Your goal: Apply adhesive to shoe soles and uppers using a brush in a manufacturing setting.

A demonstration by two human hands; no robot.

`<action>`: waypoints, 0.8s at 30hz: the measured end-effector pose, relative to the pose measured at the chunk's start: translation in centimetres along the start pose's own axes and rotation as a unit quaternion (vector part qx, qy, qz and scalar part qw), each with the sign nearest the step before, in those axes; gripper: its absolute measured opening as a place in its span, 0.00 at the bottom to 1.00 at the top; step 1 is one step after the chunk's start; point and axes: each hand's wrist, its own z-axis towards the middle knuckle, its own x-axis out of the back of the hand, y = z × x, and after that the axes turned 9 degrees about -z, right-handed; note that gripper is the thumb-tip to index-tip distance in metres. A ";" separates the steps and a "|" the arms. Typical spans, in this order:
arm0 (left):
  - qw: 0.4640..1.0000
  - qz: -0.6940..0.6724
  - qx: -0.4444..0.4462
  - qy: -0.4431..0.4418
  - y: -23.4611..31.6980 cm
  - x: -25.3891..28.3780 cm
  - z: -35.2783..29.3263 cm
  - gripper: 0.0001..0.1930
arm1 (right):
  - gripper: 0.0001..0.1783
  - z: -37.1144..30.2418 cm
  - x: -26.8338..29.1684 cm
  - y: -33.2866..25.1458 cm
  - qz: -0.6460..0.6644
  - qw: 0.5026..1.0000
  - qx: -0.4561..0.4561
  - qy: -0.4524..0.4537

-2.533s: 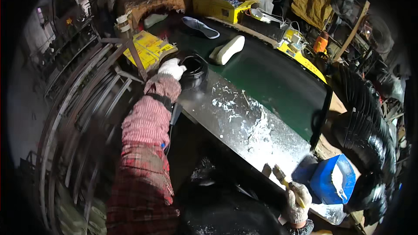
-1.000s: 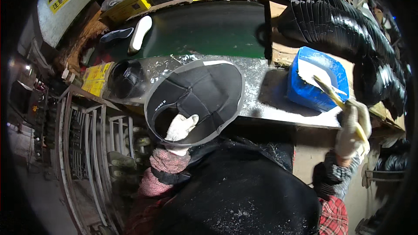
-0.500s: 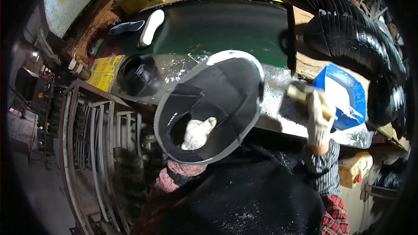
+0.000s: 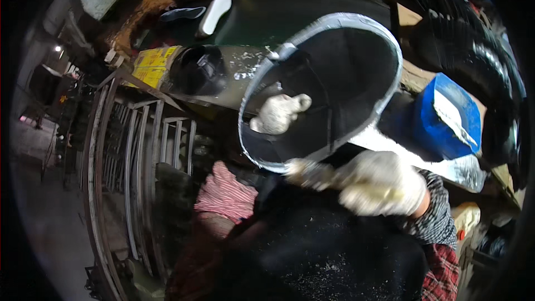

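A large black oval piece (image 4: 356, 72), hollow like a shallow bowl, is tilted up before me. A whitish wet-looking coat covers most of its rim. My left hand (image 4: 278, 114), in a white knitted glove, shows inside the piece at its lower left, its fingers closed and gripping it; the wrist is hidden behind the piece. My right hand (image 4: 384, 184), also gloved and blurred by motion, is closed around a brush. The brush's bristle end (image 4: 301, 171) touches the rim at the near edge.
A blue container (image 4: 448, 114) with white paste stands at the right on a white-smeared bench edge. Behind lie a white shoe-sole shape (image 4: 214, 15) and a dark one (image 4: 183, 14). A black round item (image 4: 198, 69) sits left. A metal rack (image 4: 131, 173) stands lower left; black ribbed pieces fill the right.
My right hand has swung left from beside the blue container, bringing the brush to the near rim. The oval piece has shifted up and right in view, and white coating now shows around more of its rim.
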 end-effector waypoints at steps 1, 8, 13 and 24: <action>1.000 0.013 0.023 0.013 0.0 0.5 0.6 0.13 | 0.08 -2.1 1.1 1.2 0.101 0.981 -0.163 -0.007; 0.976 -0.125 0.063 0.166 3.7 -6.9 -4.5 0.09 | 0.08 -7.8 1.7 0.9 -0.149 0.947 -0.107 0.262; 0.966 -0.157 0.024 0.204 2.8 -9.8 -6.3 0.07 | 0.08 -4.9 6.6 3.9 -0.234 0.861 -0.154 0.425; 0.739 0.591 -0.292 0.139 2.8 0.3 -1.6 0.24 | 0.11 -11.7 0.3 8.0 -0.062 0.938 -0.216 0.262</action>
